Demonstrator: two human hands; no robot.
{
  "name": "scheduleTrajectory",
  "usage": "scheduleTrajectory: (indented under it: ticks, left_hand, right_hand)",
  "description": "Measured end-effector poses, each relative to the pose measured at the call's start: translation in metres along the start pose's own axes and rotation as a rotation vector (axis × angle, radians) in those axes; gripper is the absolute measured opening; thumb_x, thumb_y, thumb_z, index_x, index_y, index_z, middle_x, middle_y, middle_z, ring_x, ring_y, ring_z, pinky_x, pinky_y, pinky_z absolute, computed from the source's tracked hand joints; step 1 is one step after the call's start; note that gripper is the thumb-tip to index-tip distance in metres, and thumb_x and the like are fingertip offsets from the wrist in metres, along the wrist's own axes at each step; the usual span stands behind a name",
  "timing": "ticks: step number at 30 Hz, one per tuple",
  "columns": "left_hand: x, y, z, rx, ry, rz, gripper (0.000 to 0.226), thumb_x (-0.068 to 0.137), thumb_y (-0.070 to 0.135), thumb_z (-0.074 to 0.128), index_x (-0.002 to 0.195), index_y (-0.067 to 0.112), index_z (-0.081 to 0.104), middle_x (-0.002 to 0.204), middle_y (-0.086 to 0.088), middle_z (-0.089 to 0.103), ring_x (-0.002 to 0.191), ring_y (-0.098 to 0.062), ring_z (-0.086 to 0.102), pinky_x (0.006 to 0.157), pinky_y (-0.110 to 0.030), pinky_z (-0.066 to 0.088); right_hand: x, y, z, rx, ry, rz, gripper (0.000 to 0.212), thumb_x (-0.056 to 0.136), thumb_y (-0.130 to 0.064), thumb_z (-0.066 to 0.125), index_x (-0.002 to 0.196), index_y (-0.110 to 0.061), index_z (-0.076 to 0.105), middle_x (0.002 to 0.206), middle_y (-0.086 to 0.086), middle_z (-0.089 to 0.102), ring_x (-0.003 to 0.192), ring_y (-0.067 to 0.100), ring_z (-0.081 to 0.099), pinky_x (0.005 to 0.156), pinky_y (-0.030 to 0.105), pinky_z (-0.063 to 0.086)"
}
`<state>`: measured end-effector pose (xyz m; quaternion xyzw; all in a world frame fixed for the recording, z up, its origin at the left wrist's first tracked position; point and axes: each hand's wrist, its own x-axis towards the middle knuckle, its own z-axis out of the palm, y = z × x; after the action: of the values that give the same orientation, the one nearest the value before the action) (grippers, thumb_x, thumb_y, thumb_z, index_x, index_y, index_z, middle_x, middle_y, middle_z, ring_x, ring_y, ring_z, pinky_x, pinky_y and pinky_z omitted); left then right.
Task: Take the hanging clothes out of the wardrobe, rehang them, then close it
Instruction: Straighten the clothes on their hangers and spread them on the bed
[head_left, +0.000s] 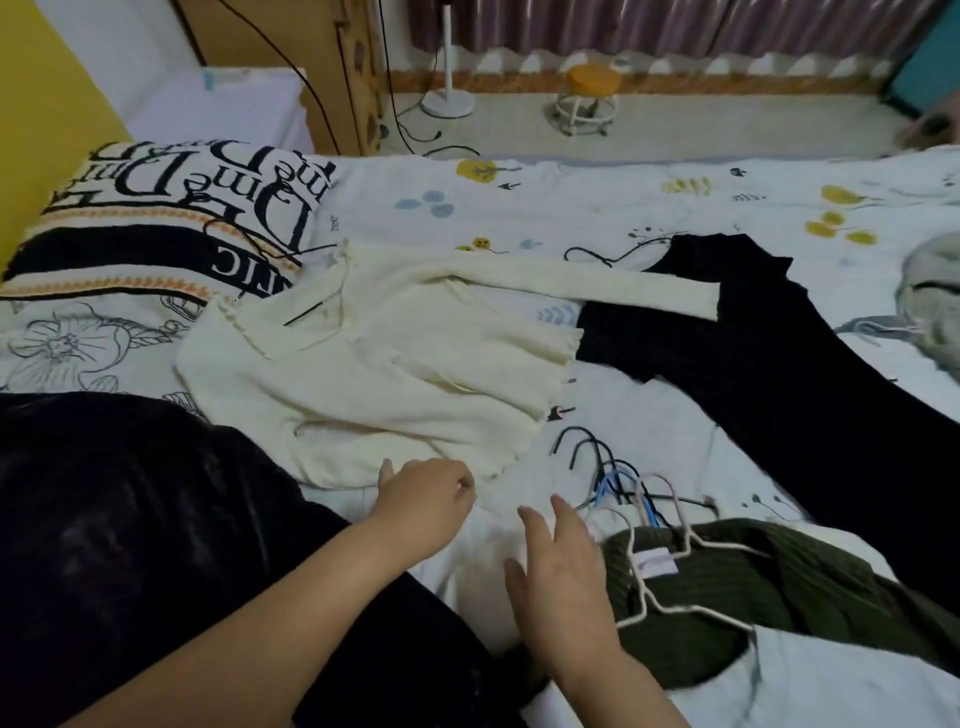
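A cream knit top (374, 358) lies spread on the bed, one sleeve stretched to the right over a black garment (769, 358). My left hand (421, 501) rests at the cream top's lower hem, fingers curled at the fabric edge. My right hand (561, 566) hovers open just beside it, fingers apart, holding nothing. A dark green ribbed sweater (727, 587) on a white hanger (670, 577) lies at the lower right. Several loose black, blue and pink hangers (613, 478) lie between the cream top and the green sweater.
A dark velvety garment (130, 545) covers the lower left. A black-and-white lettered pillow (171, 218) sits at the left. The patterned bedsheet (571, 192) stretches beyond. A grey garment (935, 301) lies at the right edge. On the floor stand a lamp base (448, 101) and a stool (584, 101).
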<state>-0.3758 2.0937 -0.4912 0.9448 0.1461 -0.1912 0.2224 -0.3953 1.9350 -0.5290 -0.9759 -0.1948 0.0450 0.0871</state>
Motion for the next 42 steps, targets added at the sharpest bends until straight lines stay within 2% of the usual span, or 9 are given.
scheduleTrajectory:
  ticks: [6, 13, 18, 21, 24, 28, 30, 35, 42]
  left_hand:
    - [-0.065, 0.039, 0.049, -0.075, -0.048, 0.080, 0.028, 0.097, 0.032, 0.041, 0.120, 0.026, 0.056, 0.123, 0.006, 0.058, 0.115, -0.014, 0.051, 0.103, -0.032, 0.033]
    - [-0.111, 0.070, 0.108, 0.100, -0.011, 0.112, 0.037, 0.097, 0.032, 0.038, 0.133, 0.023, 0.041, 0.126, 0.002, 0.052, 0.116, -0.018, 0.049, 0.098, -0.032, 0.036]
    - [-0.132, 0.074, 0.140, 0.346, 0.054, 0.045, 0.061, 0.098, 0.024, 0.035, 0.149, 0.016, 0.001, 0.140, 0.004, 0.036, 0.127, -0.013, 0.038, 0.115, -0.035, 0.016]
    - [-0.140, 0.072, 0.151, 0.402, 0.067, 0.035, 0.063, 0.093, 0.021, 0.049, 0.147, 0.012, 0.018, 0.132, 0.001, 0.046, 0.123, -0.015, 0.044, 0.116, -0.042, 0.013]
    - [-0.146, 0.070, 0.155, 0.396, 0.190, 0.039, 0.064, 0.045, 0.020, 0.090, 0.106, 0.015, 0.069, 0.079, 0.003, 0.064, 0.074, -0.013, 0.064, 0.093, -0.048, 0.047]
    - [-0.152, 0.077, 0.142, 0.397, 0.209, 0.101, 0.043, 0.042, 0.011, 0.088, 0.077, 0.019, 0.064, 0.066, 0.005, 0.059, 0.062, -0.012, 0.061, 0.089, -0.045, 0.050]
    - [-0.158, 0.086, 0.134, 0.326, 0.252, 0.156, 0.048, 0.030, 0.002, 0.088, 0.058, 0.022, 0.055, 0.054, 0.007, 0.052, 0.046, -0.009, 0.054, 0.066, -0.030, 0.055]
    - [-0.185, 0.107, 0.110, 0.016, 0.235, 0.050, 0.023, 0.089, -0.001, 0.043, 0.086, 0.021, 0.041, 0.091, 0.007, 0.042, 0.070, -0.014, 0.045, 0.059, -0.021, 0.030]
    - [-0.231, 0.135, 0.049, -0.139, 0.337, 0.082, 0.017, 0.096, 0.012, 0.042, 0.093, 0.020, 0.056, 0.080, 0.015, 0.043, 0.073, -0.009, 0.049, 0.061, -0.017, 0.035]
  right_hand:
    - [-0.042, 0.037, -0.024, 0.025, -0.001, 0.027, 0.044, 0.053, -0.023, 0.076, 0.095, -0.012, 0.066, 0.105, 0.020, 0.064, 0.091, 0.035, 0.066, 0.071, 0.045, 0.056]
    - [-0.096, 0.107, -0.033, -0.015, -0.086, 0.113, 0.057, 0.049, -0.017, 0.087, 0.102, -0.007, 0.068, 0.108, 0.024, 0.063, 0.096, 0.040, 0.064, 0.072, 0.052, 0.053]
    - [-0.108, 0.162, -0.043, -0.028, -0.164, 0.213, 0.053, 0.097, -0.020, 0.037, 0.147, -0.016, 0.019, 0.156, 0.008, 0.013, 0.144, 0.024, 0.011, 0.114, 0.048, 0.015]
    - [-0.101, 0.182, -0.043, -0.037, -0.204, 0.245, 0.051, 0.101, -0.021, 0.026, 0.149, -0.019, 0.011, 0.158, 0.002, 0.008, 0.146, 0.021, 0.004, 0.115, 0.048, 0.012]
    - [-0.099, 0.190, -0.041, -0.094, -0.190, 0.226, 0.040, 0.099, -0.021, 0.033, 0.138, -0.017, 0.033, 0.144, 0.004, 0.036, 0.137, 0.022, 0.027, 0.111, 0.047, 0.019]
    - [-0.102, 0.194, -0.053, -0.120, -0.082, 0.168, 0.025, 0.097, -0.021, 0.038, 0.119, -0.020, 0.050, 0.117, 0.002, 0.052, 0.113, 0.023, 0.043, 0.100, 0.036, 0.029]
    - [-0.107, 0.196, -0.057, -0.105, -0.075, 0.151, 0.024, 0.097, -0.022, 0.041, 0.115, -0.018, 0.055, 0.112, 0.004, 0.053, 0.109, 0.025, 0.045, 0.094, 0.036, 0.032]
    - [-0.124, 0.194, -0.085, 0.016, 0.058, 0.068, 0.026, 0.063, -0.007, 0.083, 0.067, -0.011, 0.057, 0.066, 0.007, 0.052, 0.060, 0.029, 0.053, 0.057, 0.040, 0.046]
    - [-0.161, 0.190, -0.168, 0.281, 0.198, 0.123, 0.032, 0.091, -0.019, 0.057, 0.066, -0.024, 0.037, 0.057, -0.012, 0.038, 0.062, 0.018, 0.037, 0.065, 0.033, 0.025]
